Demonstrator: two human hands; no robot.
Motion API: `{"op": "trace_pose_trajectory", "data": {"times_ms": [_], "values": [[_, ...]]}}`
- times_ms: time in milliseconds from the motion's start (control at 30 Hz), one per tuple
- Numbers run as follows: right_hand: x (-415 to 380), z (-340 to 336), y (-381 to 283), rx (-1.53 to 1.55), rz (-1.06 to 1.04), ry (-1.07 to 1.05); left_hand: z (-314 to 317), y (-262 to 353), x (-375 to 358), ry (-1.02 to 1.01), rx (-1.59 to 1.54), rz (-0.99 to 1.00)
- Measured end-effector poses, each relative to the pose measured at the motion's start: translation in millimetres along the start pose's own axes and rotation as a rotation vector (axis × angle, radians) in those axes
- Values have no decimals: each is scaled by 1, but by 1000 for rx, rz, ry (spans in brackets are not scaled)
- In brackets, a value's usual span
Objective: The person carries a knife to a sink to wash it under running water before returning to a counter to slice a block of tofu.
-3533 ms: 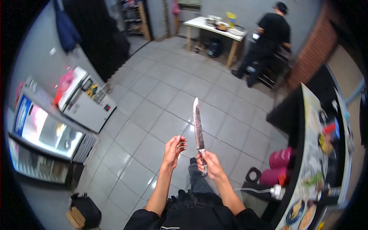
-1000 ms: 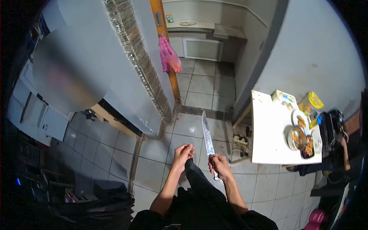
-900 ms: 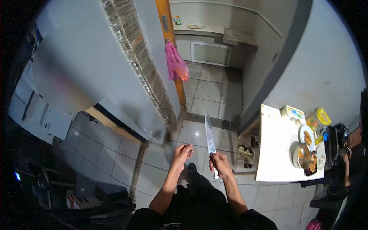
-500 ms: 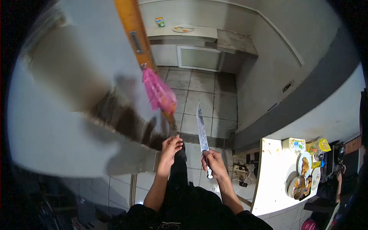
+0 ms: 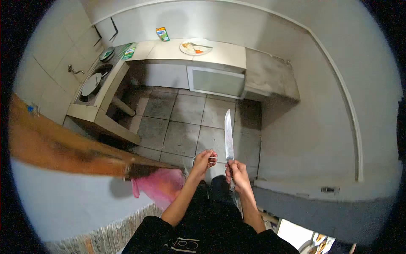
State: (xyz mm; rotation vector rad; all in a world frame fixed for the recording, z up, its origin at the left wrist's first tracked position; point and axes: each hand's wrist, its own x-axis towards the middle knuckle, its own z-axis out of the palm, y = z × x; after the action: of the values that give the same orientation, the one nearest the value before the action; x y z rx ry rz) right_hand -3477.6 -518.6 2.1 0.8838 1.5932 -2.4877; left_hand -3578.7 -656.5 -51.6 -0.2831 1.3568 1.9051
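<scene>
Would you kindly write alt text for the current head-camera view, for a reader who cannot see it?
A person's right hand grips a long knife, its blade pointing away from them; the left hand, loosely curled, is beside it. Ahead, an L-shaped counter bears a plate of food and has a sink at left. A pink bag hangs at lower left.

Fairly dim, soft light here, its source out of view; the cream tiled countertop (image 5: 169,50) catches it, dark shadow pooling underneath; faint shadows smudge the pale grey wall (image 5: 237,25); a sheen runs up the long silver knife (image 5: 229,135); the white rectangular table (image 5: 291,234) glares; the translucent pink plastic bag (image 5: 158,186) blurs; edges bend, corners go black, grain speckles everything.
</scene>
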Motion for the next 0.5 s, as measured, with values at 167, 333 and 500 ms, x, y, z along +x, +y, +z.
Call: {"op": "trace_pose_trajectory", "data": {"times_ms": [167, 333, 500], "values": [[104, 4, -41, -62, 79, -106, 11, 52, 67, 10, -42, 48], [220, 18, -86, -197, 193, -337, 3, 90, 134, 136, -84, 166], [330, 22, -151, -326, 204, -598, 38, 155, 209, 297, -204, 337]]}}
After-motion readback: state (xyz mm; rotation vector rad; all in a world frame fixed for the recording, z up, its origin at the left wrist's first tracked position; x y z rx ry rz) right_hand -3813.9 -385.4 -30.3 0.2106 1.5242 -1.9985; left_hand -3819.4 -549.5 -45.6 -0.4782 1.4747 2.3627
